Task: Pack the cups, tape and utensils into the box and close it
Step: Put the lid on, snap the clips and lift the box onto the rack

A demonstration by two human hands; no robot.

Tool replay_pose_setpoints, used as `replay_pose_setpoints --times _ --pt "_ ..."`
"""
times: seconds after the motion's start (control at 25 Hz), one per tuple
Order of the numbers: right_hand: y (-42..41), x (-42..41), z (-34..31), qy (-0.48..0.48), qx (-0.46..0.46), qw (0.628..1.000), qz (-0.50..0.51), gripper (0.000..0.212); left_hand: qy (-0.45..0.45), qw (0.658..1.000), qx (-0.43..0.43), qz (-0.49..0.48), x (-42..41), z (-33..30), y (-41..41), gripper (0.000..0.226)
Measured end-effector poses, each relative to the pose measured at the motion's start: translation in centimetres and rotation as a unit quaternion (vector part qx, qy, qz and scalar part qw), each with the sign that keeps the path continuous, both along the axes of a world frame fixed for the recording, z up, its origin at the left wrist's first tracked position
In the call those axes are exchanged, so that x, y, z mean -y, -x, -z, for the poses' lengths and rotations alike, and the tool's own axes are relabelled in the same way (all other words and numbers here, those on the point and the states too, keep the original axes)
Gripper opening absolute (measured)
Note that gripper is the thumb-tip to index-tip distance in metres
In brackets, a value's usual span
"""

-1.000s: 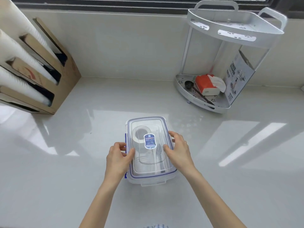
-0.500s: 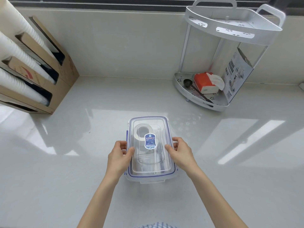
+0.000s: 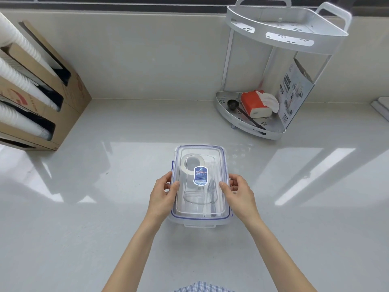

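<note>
A clear plastic box with a blue-trimmed lid lies on the white counter, lid on top. Through the lid I see a roll of tape, clear cups and dark utensils inside. A blue label sits mid-lid. My left hand grips the box's left long side, thumb on the lid edge. My right hand grips the right long side the same way. The near-end latch hangs below the front rim.
A cardboard holder with stacks of white cups stands at the far left. A white corner rack at the back right holds an orange tissue pack, a dark scoop and a leaflet. A backsplash wall rises behind.
Both hands slid from the top of the lid outward to the box's long sides. The box now sits squarer to me than a second ago.
</note>
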State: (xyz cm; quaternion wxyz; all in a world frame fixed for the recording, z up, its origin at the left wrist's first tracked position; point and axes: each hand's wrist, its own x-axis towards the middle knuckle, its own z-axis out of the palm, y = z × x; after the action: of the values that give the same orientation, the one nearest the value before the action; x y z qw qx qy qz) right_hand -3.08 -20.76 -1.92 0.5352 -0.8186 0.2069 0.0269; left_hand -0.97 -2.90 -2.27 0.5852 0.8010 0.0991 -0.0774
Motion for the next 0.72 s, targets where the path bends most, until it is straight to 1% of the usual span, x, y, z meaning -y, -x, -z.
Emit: replay_pose_setpoints --times 0.08,0.2,0.28,0.36,0.44,0.48,0.6,0.72 --pt "0.5 -0.3 0.5 -0.023 0.001 0.999 0.025 0.045 -0.006 1.0 0.01 0.001 0.0 0.3 0.2 0.037" --pt "0.5 0.0 1.1 -0.098 -0.072 0.992 0.045 0.066 -0.008 1.0 0.015 0.003 -0.1 0.4 0.1 0.037" --pt "0.3 0.4 1.4 -0.123 -0.11 0.986 0.038 0.072 -0.004 1.0 0.007 -0.002 -0.2 0.3 0.1 0.037" --pt "0.3 0.7 1.5 -0.136 -0.108 0.984 0.043 0.063 0.001 1.0 -0.007 -0.007 -0.3 0.3 0.1 0.037" --pt "0.2 0.6 1.0 -0.144 -0.079 0.984 0.063 0.051 0.001 1.0 -0.028 -0.006 -0.5 0.3 -0.1 0.039" --pt "0.2 0.6 0.8 -0.136 -0.065 0.986 0.071 0.048 0.009 0.999 -0.041 -0.007 -0.6 0.3 -0.1 0.04" --pt "0.0 0.4 0.3 -0.094 -0.033 0.993 0.064 0.045 0.053 0.995 -0.081 -0.006 -0.8 0.1 -0.1 0.043" --pt "0.3 0.0 0.0 -0.068 -0.009 0.997 0.044 0.042 0.06 0.991 -0.12 -0.005 -1.0 -0.1 -0.2 0.053"
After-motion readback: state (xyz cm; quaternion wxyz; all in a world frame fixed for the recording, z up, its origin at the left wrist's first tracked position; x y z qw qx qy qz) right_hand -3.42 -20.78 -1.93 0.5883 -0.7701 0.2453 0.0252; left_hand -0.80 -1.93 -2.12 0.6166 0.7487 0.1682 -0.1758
